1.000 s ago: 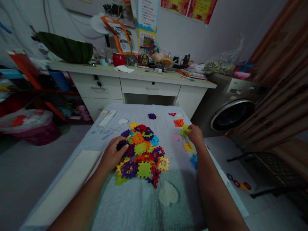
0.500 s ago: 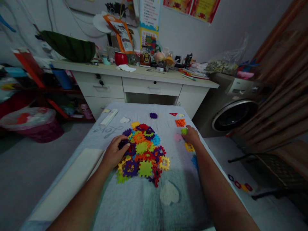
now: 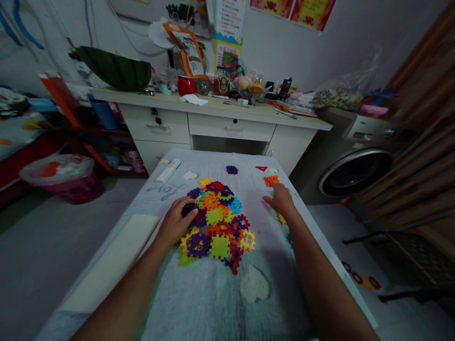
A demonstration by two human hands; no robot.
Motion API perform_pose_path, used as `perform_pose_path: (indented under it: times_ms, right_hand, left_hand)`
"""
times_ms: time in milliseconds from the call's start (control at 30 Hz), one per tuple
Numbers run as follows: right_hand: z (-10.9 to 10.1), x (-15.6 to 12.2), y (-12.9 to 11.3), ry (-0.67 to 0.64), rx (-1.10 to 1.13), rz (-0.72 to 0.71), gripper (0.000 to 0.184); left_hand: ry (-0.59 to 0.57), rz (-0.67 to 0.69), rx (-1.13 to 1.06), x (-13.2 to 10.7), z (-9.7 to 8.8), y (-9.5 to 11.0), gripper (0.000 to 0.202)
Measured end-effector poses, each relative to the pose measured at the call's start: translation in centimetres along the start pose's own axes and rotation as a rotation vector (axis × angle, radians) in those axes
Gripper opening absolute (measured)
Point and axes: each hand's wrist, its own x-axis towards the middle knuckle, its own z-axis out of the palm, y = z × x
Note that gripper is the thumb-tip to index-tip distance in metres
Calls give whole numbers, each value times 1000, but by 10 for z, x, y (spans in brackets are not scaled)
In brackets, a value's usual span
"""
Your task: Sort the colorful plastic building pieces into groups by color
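A heap of colourful interlocking plastic tiles [image 3: 216, 222] lies on a table covered with a pale blue cloth [image 3: 213, 293]. My left hand [image 3: 177, 221] rests on the heap's left edge, fingers curled around a dark purple tile [image 3: 189, 209]. My right hand [image 3: 282, 201] hovers low over the cloth to the right of the heap, fingers bent and pointing left, and what is under them is hidden. Just beyond it lies an orange tile [image 3: 271, 180]. A yellow tile [image 3: 280, 219] peeks out beside my right wrist.
A single purple tile [image 3: 232, 169], a red piece [image 3: 261, 168] and a white tube [image 3: 168, 170] lie at the table's far end. A white pad [image 3: 113, 258] sits on the left. Beyond stand a cluttered desk [image 3: 231, 125], a washing machine [image 3: 355, 170] and a pink bin [image 3: 64, 177].
My right hand, which pinched a green tile at the right edge, has moved left toward the heap; the green tile no longer shows. My left hand has stayed on the heap.
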Motion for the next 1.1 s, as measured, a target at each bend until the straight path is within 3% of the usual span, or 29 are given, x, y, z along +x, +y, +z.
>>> perform_pose_path:
  times_ms: [133, 267, 500, 633, 733, 867, 1100]
  right_hand:
    - [14, -10, -54, -111, 275, -412, 40]
    - [33, -2, -89, -132, 268, -497, 51]
    - [48, 22, -94, -161, 390, -385, 32]
    - [52, 38, -84, -79, 549, -262, 24]
    - [58, 59, -76, 66, 652, -57, 24]
    - [64, 91, -70, 202, 573, 149, 28]
    - [75, 128, -73, 188, 431, 209, 35]
  left_hand:
    - [-2, -7, 6, 0, 0, 0, 34]
    - [-3, 3, -4, -1, 0, -1, 34]
    - [10, 1, -42, 1, 1, -2, 31]
    - [19, -10, -45, 2, 1, -1, 32]
    - [36, -3, -38, 2, 2, 0, 32]
    - [45, 5, -19, 4, 3, 1, 31]
    - [47, -5, -12, 6, 3, 2, 30]
